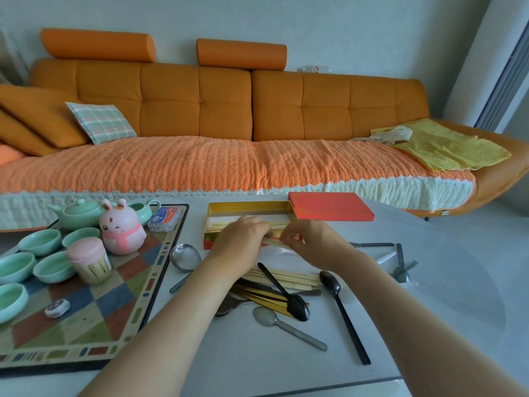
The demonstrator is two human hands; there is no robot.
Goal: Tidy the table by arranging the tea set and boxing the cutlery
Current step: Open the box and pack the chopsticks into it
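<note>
An open red box with a gold lining [217, 209] lies at the table's far middle, its red lid [332, 209] beside it on the right. My left hand [243, 236] and my right hand [312, 239] both grip a pair of pale wooden chopsticks [275, 242] just over the box's near edge. More wooden chopsticks [289, 277], gold-and-black chopsticks [264, 298], two black spoons [297, 305] [343, 310] and metal spoons [185, 257] [286, 328] lie loose below my hands. Green teacups [40, 242] and a green teapot [78, 213] stand on the left.
A checkered mat [114, 305] holds the tea set, a pink rabbit figure [121, 230], a toothpick jar [90, 263] and a small plastic case [166, 219]. More utensils [400, 267] lie at the right. An orange sofa [229, 110] runs behind the table.
</note>
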